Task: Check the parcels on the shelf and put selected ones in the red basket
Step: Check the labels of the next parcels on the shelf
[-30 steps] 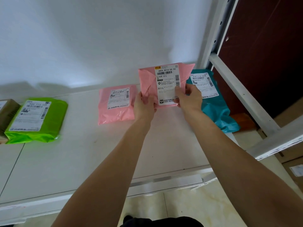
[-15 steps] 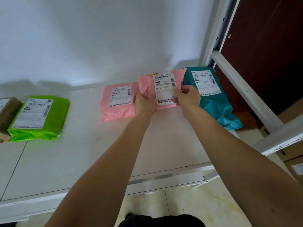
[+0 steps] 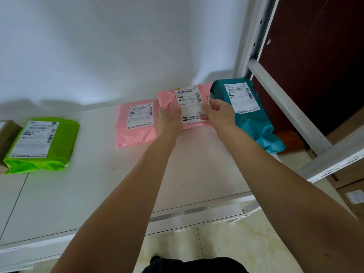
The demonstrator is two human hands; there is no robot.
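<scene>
The held pink parcel (image 3: 188,107) is a soft, wrinkled plastic mailer with a white shipping label (image 3: 190,104) facing up, printed with barcodes, "B016" and a dark square logo near its lower edge; it sits at about 1 o'clock in the view, at the back of the white shelf (image 3: 98,194) near the wall. The left hand (image 3: 167,123) grips its lower left corner, fingers tucked under and thumb on top, while the right hand (image 3: 218,113) pinches its right edge, fingers curled around it. At 9 o'clock from it, just beside the left hand, a second pink parcel (image 3: 136,123) lies flat with its own label. At 3 o'clock, a teal parcel (image 3: 252,119) lies behind the right hand, reaching the shelf's right end. Far off at 9 o'clock, a lime green parcel (image 3: 41,144) rests against a brown cardboard box (image 3: 7,134) at the frame edge.
</scene>
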